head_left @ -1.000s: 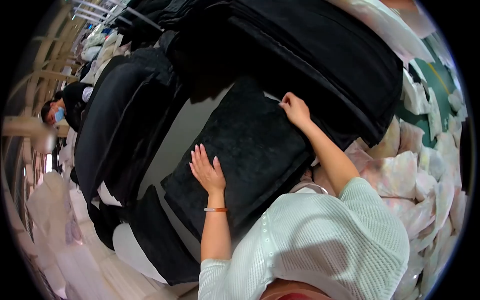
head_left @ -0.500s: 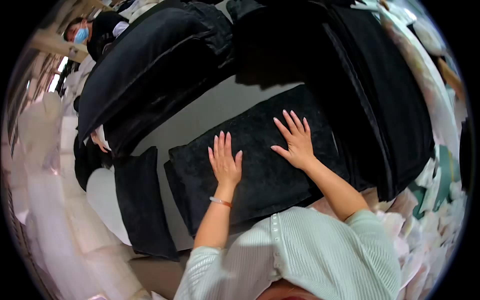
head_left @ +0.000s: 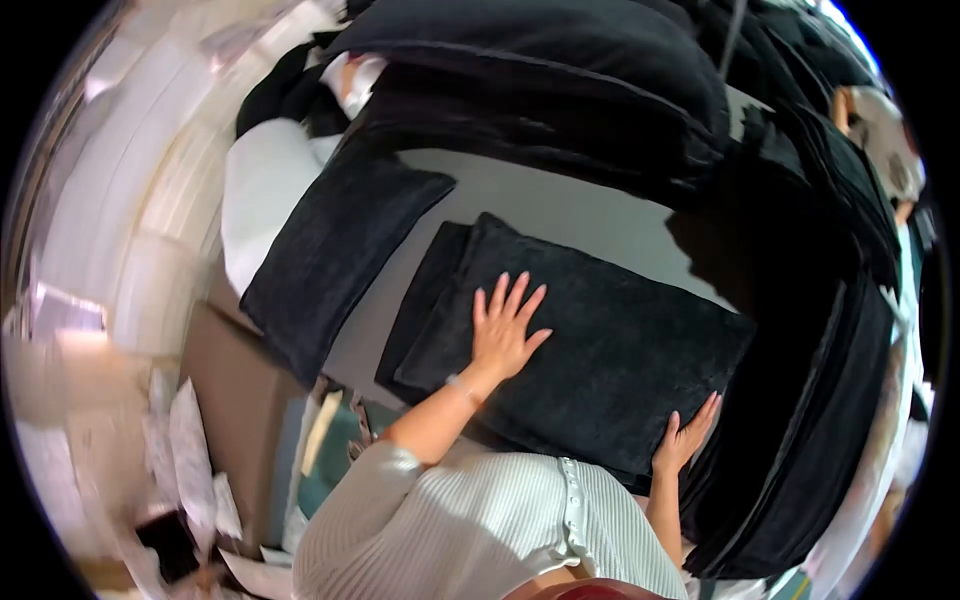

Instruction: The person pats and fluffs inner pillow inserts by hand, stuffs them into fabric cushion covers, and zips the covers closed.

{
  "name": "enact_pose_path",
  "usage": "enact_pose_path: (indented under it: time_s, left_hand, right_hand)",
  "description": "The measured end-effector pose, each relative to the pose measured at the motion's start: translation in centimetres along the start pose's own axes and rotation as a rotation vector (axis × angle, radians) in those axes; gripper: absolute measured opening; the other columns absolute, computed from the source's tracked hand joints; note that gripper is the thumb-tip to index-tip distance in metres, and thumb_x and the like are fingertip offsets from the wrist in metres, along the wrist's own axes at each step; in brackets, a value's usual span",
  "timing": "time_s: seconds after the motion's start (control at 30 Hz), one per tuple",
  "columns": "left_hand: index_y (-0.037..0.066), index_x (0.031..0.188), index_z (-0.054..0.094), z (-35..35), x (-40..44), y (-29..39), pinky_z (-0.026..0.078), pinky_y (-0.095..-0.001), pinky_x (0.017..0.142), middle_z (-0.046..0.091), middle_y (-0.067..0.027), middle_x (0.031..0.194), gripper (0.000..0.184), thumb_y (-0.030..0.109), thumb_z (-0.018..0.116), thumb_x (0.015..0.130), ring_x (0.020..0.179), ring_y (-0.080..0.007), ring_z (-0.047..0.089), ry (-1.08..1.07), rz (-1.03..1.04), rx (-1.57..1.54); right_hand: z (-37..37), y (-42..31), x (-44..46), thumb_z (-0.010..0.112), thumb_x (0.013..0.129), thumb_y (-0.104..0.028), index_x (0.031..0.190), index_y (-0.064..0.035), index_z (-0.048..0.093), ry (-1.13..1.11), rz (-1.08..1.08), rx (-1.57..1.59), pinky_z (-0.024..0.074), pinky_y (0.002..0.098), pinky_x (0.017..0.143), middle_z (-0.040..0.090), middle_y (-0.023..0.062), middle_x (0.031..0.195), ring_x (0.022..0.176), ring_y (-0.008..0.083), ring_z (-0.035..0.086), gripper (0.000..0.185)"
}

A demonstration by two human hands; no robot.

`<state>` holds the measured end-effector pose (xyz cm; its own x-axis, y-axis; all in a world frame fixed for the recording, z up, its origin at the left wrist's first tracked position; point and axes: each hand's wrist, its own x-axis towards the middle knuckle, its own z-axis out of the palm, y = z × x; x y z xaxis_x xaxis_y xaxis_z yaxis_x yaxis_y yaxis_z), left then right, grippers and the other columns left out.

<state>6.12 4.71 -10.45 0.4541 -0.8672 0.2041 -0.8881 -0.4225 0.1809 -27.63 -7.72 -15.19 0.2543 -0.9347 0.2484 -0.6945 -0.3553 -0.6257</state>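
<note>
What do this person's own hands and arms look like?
The left hand and right hand are gloveless. A slim, pale bracelet circles the left wrist; none shows on the right. The left sleeve of the pale, ribbed-knit top leaves the forearm bare.

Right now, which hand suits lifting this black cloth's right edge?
Probably your right hand: it rests at that edge of the black cloth, while your left hand lies spread on top.

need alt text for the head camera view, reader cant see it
Seen from above, the left hand lies spread on a flat black cloth on a grey table, with the right hand at the cloth's right end. A bulky black stack stands beyond, and a smaller black piece lies to the left.
</note>
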Motion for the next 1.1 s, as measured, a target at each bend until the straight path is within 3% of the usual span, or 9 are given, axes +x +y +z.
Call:
enact_pose_path:
  time_s: [0.27, 0.37, 0.4, 0.53, 0.7, 0.73, 0.87, 1.07, 1.1]
  left_hand:
    - [0.022, 0.152, 0.03, -1.8, -0.8, -0.1, 0.015, -0.0598, 0.115, 0.025, -0.0084, 0.159, 0.073, 0.06, 0.048, 0.092, 0.147, -0.0335, 0.019, 0.073, 0.03, -0.056]
    - [0.006, 0.151, 0.026, -4.1, -2.5, -2.3, 0.027, -0.0547, 0.112, 0.033, -0.0179, 0.153, 0.092, 0.057, 0.063, 0.084, 0.142, -0.0345, 0.031, 0.108, -0.431, -0.118]
    - [0.001, 0.151, 0.021, -6.4, -2.8, -2.9, 0.033, -0.0514, 0.109, 0.038, -0.0241, 0.149, 0.1, 0.064, 0.06, 0.084, 0.138, -0.0354, 0.038, -0.112, -0.679, -0.193]
    - [-0.007, 0.141, 0.039, -3.9, -5.5, -8.7, 0.044, -0.0439, 0.102, 0.057, -0.027, 0.13, 0.109, 0.08, 0.053, 0.077, 0.123, -0.0369, 0.055, -0.271, -0.89, -0.427]
    - [-0.005, 0.103, 0.066, -3.4, -5.6, -10.5, 0.053, -0.0391, 0.082, 0.07, -0.0227, 0.098, 0.06, 0.05, 0.074, 0.081, 0.097, -0.0365, 0.068, 0.132, -0.581, -0.896]
    - [-0.005, 0.099, 0.066, -4.8, -5.6, -11.1, 0.052, -0.0359, 0.078, 0.07, -0.0202, 0.09, 0.051, 0.042, 0.075, 0.083, 0.089, -0.0273, 0.07, 0.257, -0.534, -0.9]
    - [-0.003, 0.095, 0.065, -16.1, -7.8, -16.2, 0.049, -0.027, 0.076, 0.068, -0.0034, 0.09, 0.024, 0.019, 0.071, 0.089, 0.086, -0.0071, 0.055, 0.567, -0.426, -1.326]
    - [-0.002, 0.107, 0.059, -25.2, -16.6, -26.9, 0.046, -0.0248, 0.08, 0.063, -0.0021, 0.099, 0.018, 0.012, 0.061, 0.096, 0.088, -0.0091, 0.055, 1.136, -0.565, -1.29]
    - [-0.002, 0.109, 0.058, -25.3, -18.0, -28.5, 0.046, -0.0252, 0.083, 0.062, -0.003, 0.102, 0.019, 0.012, 0.059, 0.097, 0.09, -0.0097, 0.055, 1.194, -0.583, -1.251]
  right_hand:
    - [-0.6, 2.4, -0.1, 0.053, 0.096, -0.036, 0.151, -0.0026, 0.026, 0.066, -0.051, 0.166, 0.0174, 0.0446, 0.118, 0.028, 0.0204, 0.156, 0.144, 0.0356, 0.026, 0.07]
    - [-2.7, 4.2, -0.8, 0.055, 0.097, -0.032, 0.145, 0.002, 0.037, 0.014, 0.11, 0.301, 0.0279, 0.0378, 0.113, 0.043, 0.0197, 0.146, 0.134, 0.0308, 0.041, 0.061]
    - [-3.6, 5.9, -1.3, 0.054, 0.098, -0.033, 0.142, 0.0034, 0.042, -0.051, 0.223, 0.377, 0.0325, 0.0359, 0.11, 0.049, 0.0191, 0.141, 0.129, 0.0288, 0.047, 0.058]
    - [-6.0, 8.2, -3.5, 0.055, 0.098, -0.041, 0.13, 0.0067, 0.054, -0.241, 0.614, 0.543, 0.0379, 0.0321, 0.103, 0.058, 0.016, 0.129, 0.118, 0.0239, 0.053, 0.058]
    - [-6.9, 1.5, -4.0, 0.062, 0.091, -0.038, 0.131, -0.0012, 0.055, 0.091, 0.694, 0.764, 0.0458, 0.0413, 0.094, 0.061, 0.0141, 0.121, 0.113, 0.028, 0.055, 0.055]
    - [-7.1, 3.3, -3.8, 0.06, 0.091, -0.038, 0.132, -0.0024, 0.054, -0.009, 0.561, 0.901, 0.0481, 0.0415, 0.093, 0.06, 0.0145, 0.123, 0.113, 0.0294, 0.057, 0.054]
    - [-6.3, -5.2, -3.1, 0.054, 0.094, -0.035, 0.132, -0.0027, 0.055, -0.056, 0.518, 1.17, 0.0467, 0.0433, 0.098, 0.058, 0.014, 0.13, 0.119, 0.03, 0.055, 0.05]
    - [0.9, -30.0, 3.9, 0.051, 0.096, -0.05, 0.136, -0.0042, 0.05, 0.122, 0.424, 1.5, 0.0326, 0.0467, 0.11, 0.052, 0.0109, 0.138, 0.131, 0.0279, 0.044, 0.061]
    - [4.1, -29.9, 5.9, 0.051, 0.097, -0.049, 0.129, -0.0075, 0.055, -0.031, 0.22, 1.558, 0.0441, 0.0435, 0.098, 0.061, 0.0057, 0.123, 0.114, 0.0229, 0.056, 0.052]
